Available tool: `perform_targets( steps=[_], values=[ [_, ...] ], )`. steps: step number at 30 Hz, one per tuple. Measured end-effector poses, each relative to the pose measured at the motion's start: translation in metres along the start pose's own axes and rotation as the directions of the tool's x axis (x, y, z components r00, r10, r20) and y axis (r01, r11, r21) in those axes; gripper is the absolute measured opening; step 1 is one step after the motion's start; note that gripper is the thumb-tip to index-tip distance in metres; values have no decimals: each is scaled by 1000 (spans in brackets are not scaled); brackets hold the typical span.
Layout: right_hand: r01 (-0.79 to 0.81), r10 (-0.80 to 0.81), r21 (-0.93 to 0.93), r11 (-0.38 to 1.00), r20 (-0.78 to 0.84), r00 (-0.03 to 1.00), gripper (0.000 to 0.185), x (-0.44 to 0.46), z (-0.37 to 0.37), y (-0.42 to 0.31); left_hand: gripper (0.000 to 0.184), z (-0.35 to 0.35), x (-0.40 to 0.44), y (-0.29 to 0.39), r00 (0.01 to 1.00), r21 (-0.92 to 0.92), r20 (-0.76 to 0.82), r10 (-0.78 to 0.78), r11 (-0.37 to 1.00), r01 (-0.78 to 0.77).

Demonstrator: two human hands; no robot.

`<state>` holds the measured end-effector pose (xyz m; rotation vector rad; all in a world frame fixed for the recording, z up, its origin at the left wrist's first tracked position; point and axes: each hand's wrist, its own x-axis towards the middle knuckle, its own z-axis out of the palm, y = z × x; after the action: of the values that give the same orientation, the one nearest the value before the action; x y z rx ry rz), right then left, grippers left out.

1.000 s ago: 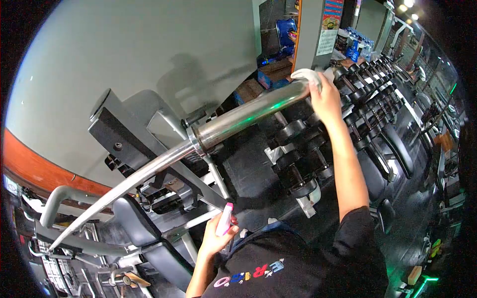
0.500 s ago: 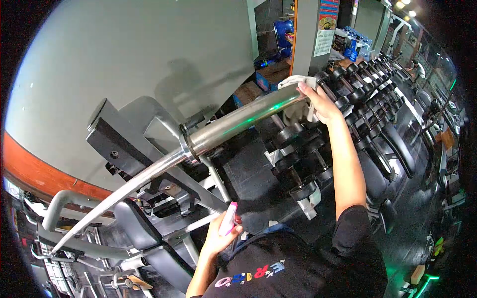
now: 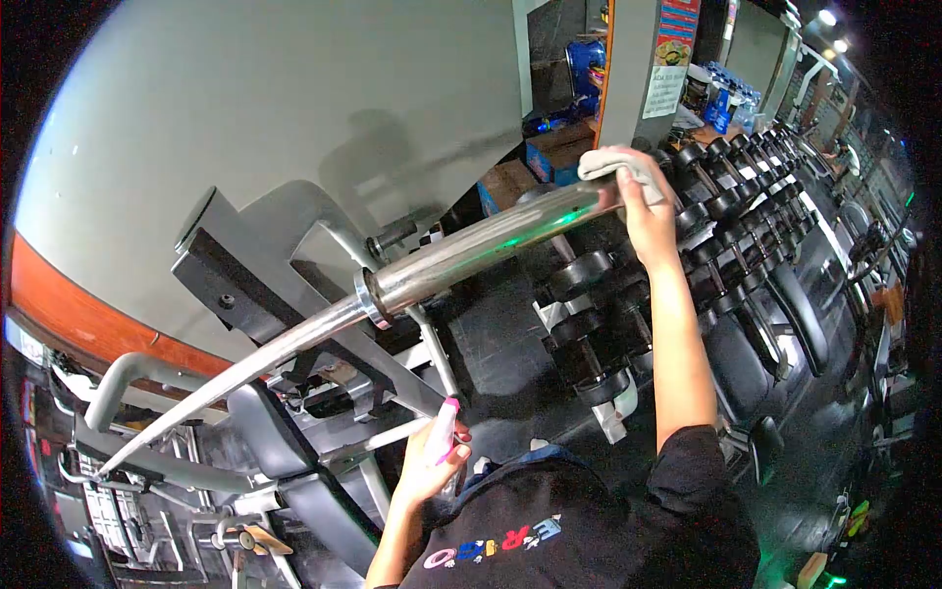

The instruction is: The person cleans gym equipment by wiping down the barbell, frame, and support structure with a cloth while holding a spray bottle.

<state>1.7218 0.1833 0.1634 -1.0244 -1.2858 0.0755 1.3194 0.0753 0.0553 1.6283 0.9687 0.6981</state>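
A long metal barbell (image 3: pixel 491 243) runs diagonally from the lower left up to the centre right, its thick sleeve nearest to me. At the sleeve's end, my right hand (image 3: pixel 648 201) grips a pale cloth (image 3: pixel 613 165), which is bunched against the tip of the bar. Lower down, my left hand (image 3: pixel 429 461) is closed around a white and pink bottle (image 3: pixel 445 430), held upright below the bar and in front of my shirt. The rest of the bottle is hidden by my fingers.
Behind the bar stands a grey bench frame (image 3: pixel 255 275) with a black padded seat (image 3: pixel 270 432). Racks of black dumbbells (image 3: pixel 579 273) extend to the right. A grey wall (image 3: pixel 294 98) rises at the upper left, and cardboard boxes (image 3: pixel 508 187) lie beyond the bar.
The cloth, earlier spread around and hanging below the bar's end, is now bunched at its tip. My right hand has shifted slightly. My left hand still holds the bottle.
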Motion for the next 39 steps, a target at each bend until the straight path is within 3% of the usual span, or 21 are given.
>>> perform_targets(
  steps=[3,4,6,7,8,9,10,12,15,18,20,24,27,28,29,30,31,33,36,37,39],
  values=[
    [257,-284,-172,951,-160,945,24,7,-2,-15,41,2,0,-6,1000,-12,-19,-15,1000,15],
    [215,-258,-233,948,-175,950,25,5,2,-34,43,1,1,-9,999,36,5,41,999,-41],
    [236,-273,-529,815,9,962,27,3,12,-43,48,1,2,-9,995,79,28,97,992,-99],
    [176,-141,-585,792,105,984,31,-4,26,-48,44,4,1,-6,998,40,-13,67,997,-67],
    [304,-197,-754,582,232,953,34,-16,47,-56,42,6,0,-4,998,-2,-51,35,999,-35],
    [269,-210,-721,639,173,962,34,-23,61,-57,42,7,0,-7,998,-5,-51,36,999,-36],
    [318,-194,-638,702,258,946,30,-28,72,-65,42,8,0,-12,999,-10,-38,33,999,-34],
    [481,-350,-429,764,350,869,26,-45,108,-80,42,10,0,-15,999,-13,-18,27,1000,-28],
    [534,-391,-265,803,442,807,35,-72,153,-109,40,14,5,-13,1000,-50,24,9,999,-8],
    [507,-370,-305,806,408,835,35,-71,155,-111,38,14,9,-9,999,-39,28,25,999,-24],
    [645,-494,-310,699,443,748,31,-69,143,-94,38,12,9,-6,999,-72,40,-24,997,27],
    [658,-536,-422,624,382,753,25,-57,83,-54,37,10,6,-9,999,3,37,13,1000,-13],
    [487,-458,-678,551,242,855,23,-32,11,-18,36,10,1,-17,1000,-31,-2,10,999,-10],
    [363,-419,-721,590,111,901,23,-27,-6,-11,35,10,-1,-14,1000,-26,0,11,1000,-11],
    [146,-262,-648,747,-85,961,20,-25,-19,6,34,9,-3,-12,1000,-20,5,11,1000,-11],
    [-104,39,-372,923,-179,983,22,-24,-32,25,33,8,-5,-16,1000,-48,15,-10,999,11],
    [-352,334,-49,935,-217,917,35,-24,-40,34,33,7,-4,-18,1000,-47,15,-8,999,9],
    [-465,592,512,722,-109,799,46,-28,-42,37,33,7,-3,-21,1000,-58,9,0,998,1],
    [-587,611,556,588,168,773,54,-24,-22,20,34,14,3,-22,998,-109,41,-53,992,57],
    [-727,704,407,552,240,669,46,-21,-18,14,34,17,5,-18,997,-109,44,-58,992,62],
    [-526,508,168,834,143,850,37,-13,7,0,34,23,12,-7,998,-113,66,3,994,5]
  ],
)
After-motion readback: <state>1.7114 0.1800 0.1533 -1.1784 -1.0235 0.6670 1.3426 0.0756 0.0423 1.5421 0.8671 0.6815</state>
